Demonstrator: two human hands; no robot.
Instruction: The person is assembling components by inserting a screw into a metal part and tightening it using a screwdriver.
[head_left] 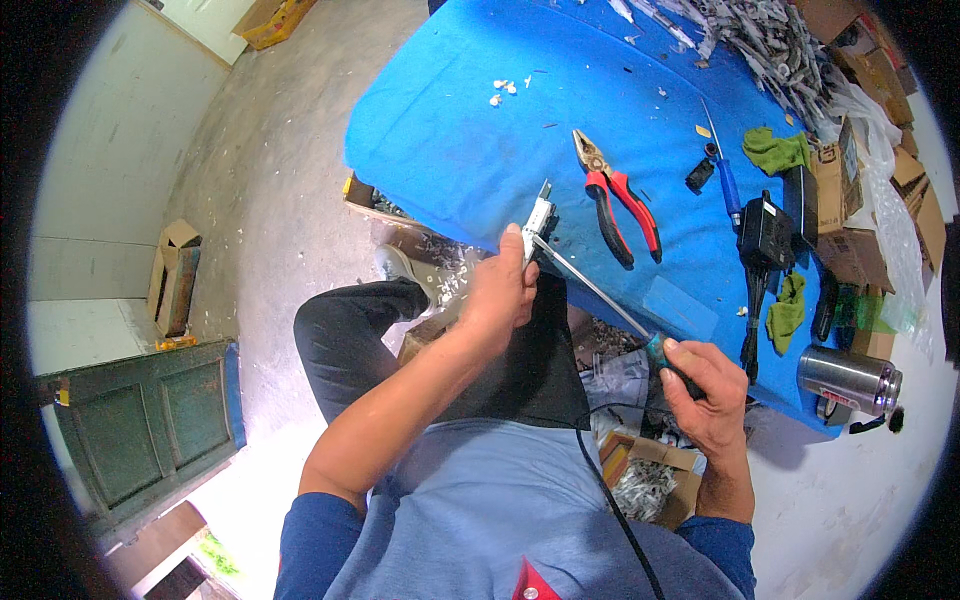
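While the right hand (pixel 707 393) grips a screwdriver (pixel 655 349), the left hand (pixel 493 295) clasps a white, perhaps plastic piece (pixel 539 217)

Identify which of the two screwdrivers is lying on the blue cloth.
The blue-handled screwdriver, its handle end beside the black boxy device; the other screwdriver is gripped in the right hand.

Matt, faintly creased blue cloth (pixel 450 125) covers the counter (pixel 690 310). The white piece (pixel 538 215) looks like smooth plastic, with a bare metal tip. The screwdriver (pixel 600 294) has a smooth, shiny metal shaft. The pliers (pixel 597 180) pair dull, stained metal with smooth red-and-black grips, apparently plastic. The flask (pixel 842 380) is glossy metal; the adapter (pixel 765 232), black plastic; the rags (pixel 775 150), soft matt green cloth; the bag (pixel 888 220), crinkled, shiny clear plastic; the box (pixel 828 190), matt cardboard. The floor (pixel 290 110) resembles rough concrete.
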